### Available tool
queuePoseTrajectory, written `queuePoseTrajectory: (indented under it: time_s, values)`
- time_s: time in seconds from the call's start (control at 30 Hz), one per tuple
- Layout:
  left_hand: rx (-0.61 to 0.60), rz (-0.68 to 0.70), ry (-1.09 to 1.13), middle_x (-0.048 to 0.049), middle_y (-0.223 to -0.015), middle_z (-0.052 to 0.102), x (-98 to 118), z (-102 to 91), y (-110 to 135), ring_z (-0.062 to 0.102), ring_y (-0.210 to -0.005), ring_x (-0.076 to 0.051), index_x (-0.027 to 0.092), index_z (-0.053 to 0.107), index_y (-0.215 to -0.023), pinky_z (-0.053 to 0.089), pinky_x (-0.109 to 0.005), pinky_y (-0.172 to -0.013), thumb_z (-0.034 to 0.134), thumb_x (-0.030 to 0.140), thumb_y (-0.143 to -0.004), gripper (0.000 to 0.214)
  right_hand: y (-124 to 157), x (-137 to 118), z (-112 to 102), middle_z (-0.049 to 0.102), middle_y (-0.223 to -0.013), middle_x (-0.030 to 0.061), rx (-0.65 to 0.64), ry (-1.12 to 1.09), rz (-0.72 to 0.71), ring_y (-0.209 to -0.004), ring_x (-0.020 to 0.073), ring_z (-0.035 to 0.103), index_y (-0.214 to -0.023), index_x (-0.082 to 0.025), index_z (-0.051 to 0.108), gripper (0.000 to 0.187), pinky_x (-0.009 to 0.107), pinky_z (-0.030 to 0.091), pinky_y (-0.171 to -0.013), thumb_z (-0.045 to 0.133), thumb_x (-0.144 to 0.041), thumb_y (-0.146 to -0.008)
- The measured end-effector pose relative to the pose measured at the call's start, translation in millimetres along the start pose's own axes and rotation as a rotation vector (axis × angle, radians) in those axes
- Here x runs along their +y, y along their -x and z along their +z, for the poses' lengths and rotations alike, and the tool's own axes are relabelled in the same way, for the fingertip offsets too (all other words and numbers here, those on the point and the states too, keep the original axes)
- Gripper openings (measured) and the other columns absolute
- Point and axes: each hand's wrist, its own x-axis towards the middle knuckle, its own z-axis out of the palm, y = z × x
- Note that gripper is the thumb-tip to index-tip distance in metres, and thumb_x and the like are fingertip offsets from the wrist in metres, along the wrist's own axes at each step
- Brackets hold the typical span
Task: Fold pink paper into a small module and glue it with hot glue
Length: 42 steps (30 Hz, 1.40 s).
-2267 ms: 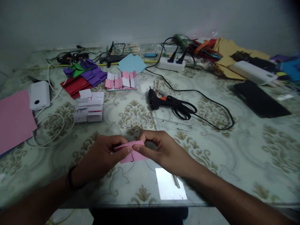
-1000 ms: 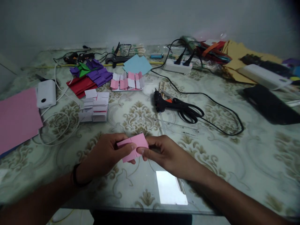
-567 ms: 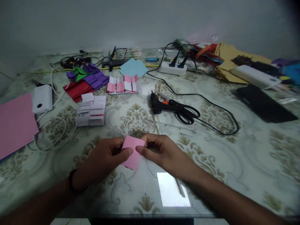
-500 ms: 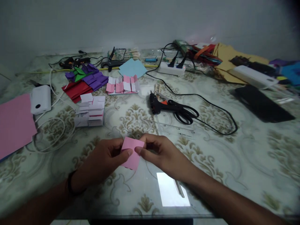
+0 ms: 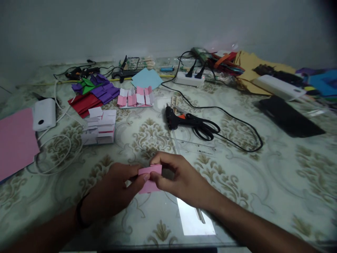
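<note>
A small folded pink paper piece (image 5: 149,178) sits between both hands just above the patterned tabletop. My left hand (image 5: 113,191) pinches its left side with thumb and fingers closed. My right hand (image 5: 179,177) pinches its right edge, fingers curled over the top fold. The paper's lower part is partly hidden by my fingers.
Black scissors and a black glue gun (image 5: 193,122) lie beyond my hands, with a black cord looping right. Folded pink-white pieces (image 5: 135,98), white folded pieces (image 5: 101,124), purple and red paper (image 5: 96,92), a pink sheet (image 5: 15,140), a white power bank (image 5: 44,113) and a power strip (image 5: 189,79) lie around.
The pink piece was flipped from its split side to a plain face, then lowered and folded flatter between my fingers. Both hands have kept hold of it.
</note>
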Motion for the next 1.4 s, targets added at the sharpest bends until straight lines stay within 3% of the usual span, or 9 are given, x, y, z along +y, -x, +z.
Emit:
queuePoseTrajectory:
  time_s: [0.2, 0.43, 0.63, 0.83, 1.0, 1.07, 1.13, 1.23, 1.4]
  values:
    - [-0.006, 0.164, -0.081, 0.0034, -0.058, 0.066, 3.2, -1.6, 4.2, 0.056, -0.051, -0.012, 0.02, 0.073, -0.072, 0.041, -0.024, -0.056, 0.052, 0.021, -0.1, 0.035, 1.7, -2.8, 0.8, 0.06, -0.074, -0.0048, -0.032, 0.031, -0.104, -0.071, 0.0128, 0.052, -0.079, -0.02, 0.065, 0.006, 0.025, 0.04, -0.065, 0.068, -0.015, -0.078]
    - [0.028, 0.186, -0.094, 0.006, -0.052, 0.053, 6.7, -4.9, 6.1, 0.048, -0.048, -0.01, 0.019, 0.064, -0.064, 0.037, -0.023, -0.053, 0.052, 0.022, -0.102, 0.04, 1.7, -3.6, -0.4, 0.055, -0.069, -0.0046, -0.062, -0.035, 0.012, -0.065, 0.0128, 0.045, -0.076, -0.02, 0.065, 0.005, 0.026, 0.034, -0.058, 0.07, -0.02, -0.076]
    - [0.006, 0.142, 0.07, 0.008, -0.052, 0.036, -1.2, -10.0, 1.7, 0.035, -0.047, -0.008, 0.019, 0.046, -0.058, 0.028, -0.023, -0.049, 0.055, 0.023, -0.101, 0.044, -0.2, -8.2, -5.7, 0.058, -0.071, -0.0028, -0.068, -0.053, 0.04, -0.068, 0.0136, 0.05, -0.073, -0.02, 0.061, 0.007, 0.027, 0.039, -0.063, 0.068, -0.021, -0.075]
    - [-0.054, 0.032, 0.262, 0.0077, -0.057, 0.029, -7.5, -9.4, -0.2, 0.03, -0.05, -0.008, 0.019, 0.047, -0.059, 0.025, -0.023, -0.048, 0.057, 0.032, -0.104, 0.047, -2.1, -8.0, -11.6, 0.058, -0.072, -0.0035, -0.07, -0.097, 0.046, -0.069, 0.0128, 0.05, -0.074, -0.02, 0.059, 0.011, 0.026, 0.041, -0.066, 0.069, -0.021, -0.077]
    - [0.082, 0.013, 0.134, 0.0067, -0.055, 0.05, -1.9, -7.7, -3.5, 0.044, -0.051, -0.008, 0.017, 0.065, -0.066, 0.037, -0.021, -0.052, 0.061, 0.03, -0.104, 0.041, -3.9, -12.1, -14.1, 0.055, -0.076, -0.0032, 0.063, -0.077, -0.015, -0.071, 0.0144, 0.051, -0.085, -0.022, 0.06, 0.014, 0.028, 0.041, -0.067, 0.07, -0.032, -0.089]
    - [0.165, 0.092, 0.094, 0.0006, -0.075, 0.076, -2.0, -7.2, -3.9, 0.068, -0.069, -0.014, 0.019, 0.081, -0.088, 0.056, -0.023, -0.068, 0.062, 0.023, -0.104, 0.025, -3.5, -13.5, -15.8, 0.056, -0.075, -0.0021, 0.143, -0.042, -0.011, -0.072, 0.016, 0.052, -0.084, -0.022, 0.059, 0.022, 0.029, 0.042, -0.068, 0.066, -0.04, -0.095]
    - [0.24, 0.211, 0.06, -0.0058, -0.108, 0.086, -4.3, -6.7, -2.3, 0.08, -0.099, -0.019, 0.023, 0.085, -0.11, 0.063, -0.029, -0.09, 0.062, 0.014, -0.104, 0.025, -2.5, -14.4, -17.1, 0.055, -0.07, -0.0012, 0.151, -0.045, 0.018, -0.069, 0.0168, 0.053, -0.077, -0.022, 0.058, 0.035, 0.031, 0.043, -0.068, 0.058, -0.047, -0.102]
    - [0.341, 0.335, -0.076, -0.0036, -0.134, 0.08, -8.0, -6.4, 2.4, 0.079, -0.115, -0.019, 0.033, 0.082, -0.125, 0.065, -0.029, -0.096, 0.066, 0.006, -0.1, 0.04, -0.4, -16.0, -16.3, 0.059, -0.067, 0.0006, 0.016, -0.132, 0.071, -0.065, 0.0166, 0.055, -0.07, -0.021, 0.061, 0.049, 0.031, 0.048, -0.068, 0.053, -0.055, -0.105]
    - [0.35, 0.389, -0.176, -0.0037, -0.14, 0.073, -8.0, -4.9, 5.9, 0.071, -0.129, -0.024, 0.038, 0.081, -0.119, 0.062, -0.04, -0.107, 0.06, 0.005, -0.103, 0.042, 1.2, -17.3, -11.0, 0.062, -0.071, -0.0014, -0.111, -0.311, 0.159, -0.063, 0.0133, 0.055, -0.079, -0.019, 0.069, 0.04, 0.027, 0.051, -0.065, 0.082, -0.055, -0.09]
